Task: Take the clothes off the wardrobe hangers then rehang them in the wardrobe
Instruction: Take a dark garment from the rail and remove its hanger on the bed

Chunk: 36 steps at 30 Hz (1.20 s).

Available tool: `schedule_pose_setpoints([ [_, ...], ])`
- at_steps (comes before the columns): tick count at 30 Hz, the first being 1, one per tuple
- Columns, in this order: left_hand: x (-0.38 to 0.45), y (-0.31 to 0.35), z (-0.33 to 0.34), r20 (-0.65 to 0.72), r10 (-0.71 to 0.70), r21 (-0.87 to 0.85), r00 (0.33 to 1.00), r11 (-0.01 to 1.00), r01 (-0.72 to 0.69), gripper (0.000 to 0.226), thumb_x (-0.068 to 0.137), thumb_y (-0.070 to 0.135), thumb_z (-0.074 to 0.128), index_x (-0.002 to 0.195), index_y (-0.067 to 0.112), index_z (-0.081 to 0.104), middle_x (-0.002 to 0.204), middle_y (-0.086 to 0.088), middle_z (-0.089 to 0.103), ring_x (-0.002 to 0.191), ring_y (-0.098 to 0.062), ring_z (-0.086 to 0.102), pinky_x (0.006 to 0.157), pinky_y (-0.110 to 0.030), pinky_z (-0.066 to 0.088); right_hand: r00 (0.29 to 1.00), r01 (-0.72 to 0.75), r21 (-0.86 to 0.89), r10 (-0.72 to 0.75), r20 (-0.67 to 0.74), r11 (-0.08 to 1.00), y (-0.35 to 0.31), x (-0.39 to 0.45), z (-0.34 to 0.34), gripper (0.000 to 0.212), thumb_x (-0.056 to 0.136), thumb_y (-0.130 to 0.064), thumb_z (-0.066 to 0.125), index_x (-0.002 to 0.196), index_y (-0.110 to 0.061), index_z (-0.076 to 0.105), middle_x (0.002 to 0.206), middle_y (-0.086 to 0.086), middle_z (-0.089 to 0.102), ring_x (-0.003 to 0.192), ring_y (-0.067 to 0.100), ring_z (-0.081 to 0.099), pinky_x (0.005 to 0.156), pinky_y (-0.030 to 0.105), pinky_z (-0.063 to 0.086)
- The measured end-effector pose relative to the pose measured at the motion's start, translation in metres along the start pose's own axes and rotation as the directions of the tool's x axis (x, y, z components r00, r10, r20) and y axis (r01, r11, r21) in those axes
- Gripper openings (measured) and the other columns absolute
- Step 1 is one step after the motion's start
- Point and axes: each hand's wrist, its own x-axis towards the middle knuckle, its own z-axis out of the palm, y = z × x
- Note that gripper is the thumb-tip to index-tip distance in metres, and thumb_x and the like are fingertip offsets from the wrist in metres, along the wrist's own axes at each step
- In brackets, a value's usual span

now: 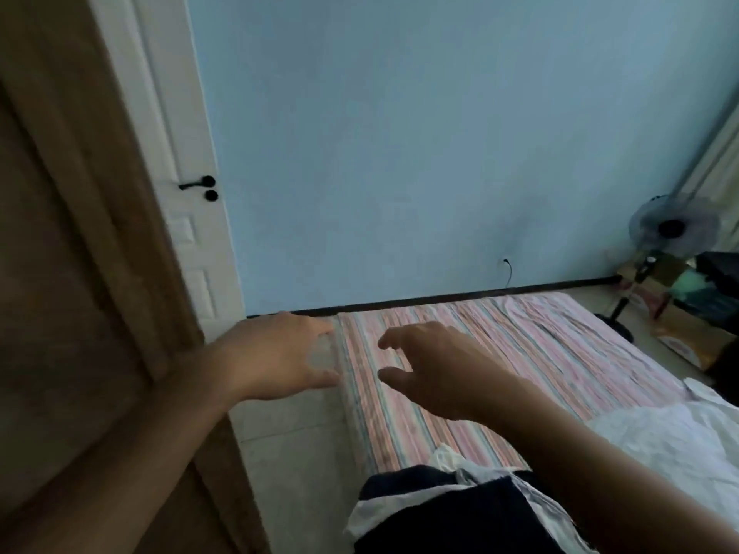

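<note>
A dark navy garment with white stripes (460, 513) lies crumpled on the near end of the low bed with its pink and grey striped sheet (520, 353), a bit of white cloth (450, 457) bunched at its top edge. Neither hand touches it: the right hand (436, 369) hovers over the sheet farther up the bed, fingers spread and loosely bent, holding nothing. The left hand (276, 353) is out over the bed's left edge, above the pale tiled floor (296, 453), fingers wide and relaxed, also empty. More rumpled white fabric (672, 437) sits on the bed's right side. Left of the bed stands a brown wooden wardrobe panel (60, 273), with a white door with a black handle (188, 185) behind it. A blue wall (400, 153) runs along the far side of the bed, and a standing fan (672, 229) is beyond its far right corner
</note>
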Motion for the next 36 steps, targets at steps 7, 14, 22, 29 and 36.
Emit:
schedule_pose_setpoints([
  [7,-0.141,-0.095,-0.041,-0.058,-0.195,-0.200,0.979,0.963,0.180,0.064,0.081,0.058,0.068,0.137,0.040,0.045,0.131,0.016,0.054,0.104,-0.003,0.056,0.075,-0.021,0.047,0.971,0.240,0.027,-0.240,-0.003,0.970,-0.157,0.022,-0.029,0.046,0.092,-0.054,0.059,0.132,-0.032,0.056,0.128,-0.011,0.064,0.104,0.011,0.065,0.087,0.032,0.055],
  [14,-0.249,-0.158,-0.054,-0.079,-0.446,-0.300,0.892,0.864,0.405,0.078,0.076,0.062,0.072,0.144,0.040,0.041,0.105,0.028,0.053,0.087,0.006,0.055,0.073,-0.016,0.043,0.887,0.455,0.076,-0.459,0.058,0.887,-0.262,0.043,-0.028,0.040,0.088,-0.053,0.065,0.121,-0.032,0.062,0.113,-0.013,0.068,0.095,0.004,0.065,0.082,0.023,0.055],
  [22,-0.347,-0.185,-0.059,-0.179,-0.636,-0.384,0.751,0.748,0.542,0.073,0.080,0.061,0.068,0.143,0.043,0.036,0.109,0.035,0.041,0.094,0.005,0.051,0.074,-0.014,0.043,0.763,0.637,0.071,-0.641,0.085,0.768,-0.341,0.072,-0.015,0.050,0.085,-0.057,0.065,0.129,-0.039,0.051,0.122,-0.016,0.061,0.099,0.003,0.059,0.088,0.029,0.054],
  [29,-0.422,-0.202,-0.058,-0.202,-0.768,-0.385,0.608,0.633,0.672,0.083,0.078,0.067,0.066,0.149,0.037,0.034,0.143,0.007,0.045,0.110,-0.003,0.050,0.090,-0.020,0.043,0.617,0.777,0.138,-0.787,0.034,0.615,-0.405,0.080,-0.013,0.035,0.085,-0.055,0.066,0.115,-0.039,0.060,0.107,-0.019,0.064,0.086,-0.005,0.057,0.074,0.019,0.051],
  [36,-0.482,-0.214,-0.048,-0.218,-0.876,-0.414,0.430,0.482,0.772,0.073,0.080,0.059,0.070,0.142,0.029,0.046,0.134,0.007,0.053,0.108,-0.005,0.054,0.090,-0.022,0.045,0.532,0.813,0.250,-0.845,0.047,0.526,-0.481,0.069,0.000,0.038,0.086,-0.047,0.068,0.120,-0.032,0.059,0.101,-0.014,0.067,0.095,0.008,0.064,0.083,0.031,0.054],
])
